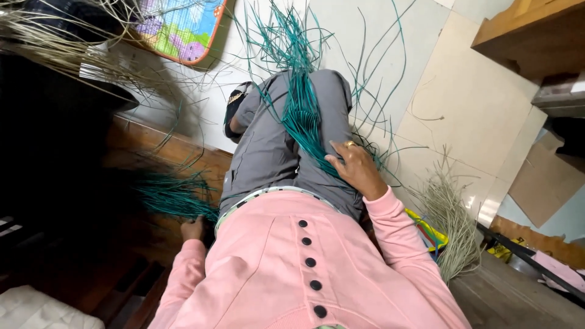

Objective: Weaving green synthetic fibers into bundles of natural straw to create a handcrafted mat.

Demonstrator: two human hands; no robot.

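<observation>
pressing the teal strands [303,116] flat across the lap, the right hand [356,169] lies spread on them; the left hand [192,229] curls around another teal bundle [173,196] beside the thigh, seemingly sorting, so separating strands needs steady grip

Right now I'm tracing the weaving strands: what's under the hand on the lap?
Under the right hand lies a bundle of teal strands across the grey trousers. The strand ends beneath the palm are covered.
</observation>
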